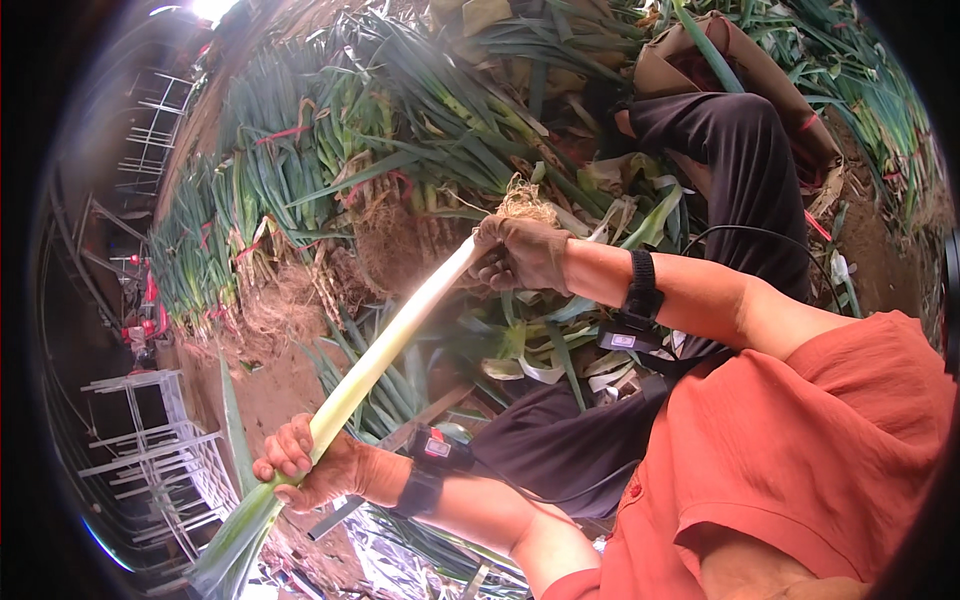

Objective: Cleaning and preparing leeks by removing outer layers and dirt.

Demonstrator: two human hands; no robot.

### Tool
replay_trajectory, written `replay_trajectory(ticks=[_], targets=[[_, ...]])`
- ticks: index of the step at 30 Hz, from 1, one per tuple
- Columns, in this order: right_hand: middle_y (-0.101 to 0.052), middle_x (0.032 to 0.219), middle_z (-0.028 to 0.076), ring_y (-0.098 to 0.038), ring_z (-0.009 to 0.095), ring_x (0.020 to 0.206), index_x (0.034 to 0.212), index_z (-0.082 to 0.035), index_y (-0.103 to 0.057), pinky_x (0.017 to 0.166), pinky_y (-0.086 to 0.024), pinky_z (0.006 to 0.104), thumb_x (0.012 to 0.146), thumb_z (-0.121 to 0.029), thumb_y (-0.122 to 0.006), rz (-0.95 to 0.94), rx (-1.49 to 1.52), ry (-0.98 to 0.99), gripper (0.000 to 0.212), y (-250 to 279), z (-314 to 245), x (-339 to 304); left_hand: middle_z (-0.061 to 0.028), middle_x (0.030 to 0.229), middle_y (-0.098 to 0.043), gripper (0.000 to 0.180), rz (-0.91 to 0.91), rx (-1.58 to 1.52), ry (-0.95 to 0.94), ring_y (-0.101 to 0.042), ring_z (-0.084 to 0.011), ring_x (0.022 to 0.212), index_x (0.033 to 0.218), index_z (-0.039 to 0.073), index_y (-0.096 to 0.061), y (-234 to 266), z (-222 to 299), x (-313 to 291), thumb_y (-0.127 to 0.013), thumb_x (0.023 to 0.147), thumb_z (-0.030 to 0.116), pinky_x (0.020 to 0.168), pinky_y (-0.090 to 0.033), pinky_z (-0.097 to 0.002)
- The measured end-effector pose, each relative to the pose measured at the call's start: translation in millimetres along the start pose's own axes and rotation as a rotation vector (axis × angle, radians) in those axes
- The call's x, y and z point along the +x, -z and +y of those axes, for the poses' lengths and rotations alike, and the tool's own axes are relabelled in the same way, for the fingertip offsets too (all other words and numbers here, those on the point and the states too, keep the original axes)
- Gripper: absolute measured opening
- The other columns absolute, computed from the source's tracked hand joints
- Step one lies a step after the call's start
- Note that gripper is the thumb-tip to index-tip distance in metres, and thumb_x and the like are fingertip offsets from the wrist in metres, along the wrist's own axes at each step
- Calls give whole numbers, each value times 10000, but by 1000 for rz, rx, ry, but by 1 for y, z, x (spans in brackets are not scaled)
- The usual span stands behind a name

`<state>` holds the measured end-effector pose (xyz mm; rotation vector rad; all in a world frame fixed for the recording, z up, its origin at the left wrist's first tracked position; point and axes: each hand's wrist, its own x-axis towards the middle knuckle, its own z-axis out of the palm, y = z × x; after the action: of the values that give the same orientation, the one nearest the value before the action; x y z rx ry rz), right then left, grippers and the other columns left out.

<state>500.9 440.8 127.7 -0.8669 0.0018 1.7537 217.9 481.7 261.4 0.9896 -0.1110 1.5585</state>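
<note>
A long green onion [385,345] lies slantwise between my two hands, its pale stalk bare and its leaves trailing to the lower left. My left hand [315,465] is wrapped round it where the stalk turns into green leaves. At the other end my right hand [522,252], dark brown as if gloved or soiled, is closed round the stalk just below a tuft of roots [527,203]. Loose peeled leaves [530,345] are heaped below the right hand and between my legs.
Bundles of green onions [300,150] with red ties stand in rows at the upper left. More onions [890,120] lie at the upper right, beside a brown bag-like container [680,50]. White wire racks [165,450] are at the left. Crinkled silvery sheeting [395,560] lies below.
</note>
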Motion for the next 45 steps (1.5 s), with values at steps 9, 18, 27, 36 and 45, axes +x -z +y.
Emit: replay_trajectory(ticks=[9,18,27,36,45], targets=[[-613,760,98,-582,169,610,922,-22,-586,520,-474,278,826,-159,-535,90,-170,94,175,16,6,2,-10,710,-522,204,10,68,-1,-498,-100,623,918,71,-593,4,-8,3,-705,761,138,633,-387,-252],[-632,774,62,-610,146,647,950,-55,-571,546,-504,274,862,-176,-561,-156,41,43,150,29,-4,-3,-9,667,-524,224,158,89,-39,-503,-105,608,847,61,-586,0,-15,2,-734,684,103,593,-395,-243],[-609,732,122,-590,181,563,931,35,-547,523,-527,278,863,-122,-517,-98,66,53,173,25,0,2,-17,679,-567,164,172,110,-50,-543,-99,595,877,75,-592,-8,-14,4,-704,773,133,558,-446,-235],[-471,645,57,-462,140,523,814,-11,-484,467,-419,270,838,-51,-530,-35,103,100,65,23,-15,-15,26,684,-544,168,499,262,-71,-511,-69,598,843,109,-578,-14,-33,2,-706,762,180,555,-427,-205],[-539,660,65,-473,118,490,735,-7,-558,429,-396,242,842,-111,-516,265,-94,172,154,25,-7,-14,34,643,-534,155,656,375,-71,-513,-71,579,782,130,-560,-24,-48,4,-689,787,217,548,-437,-220]])
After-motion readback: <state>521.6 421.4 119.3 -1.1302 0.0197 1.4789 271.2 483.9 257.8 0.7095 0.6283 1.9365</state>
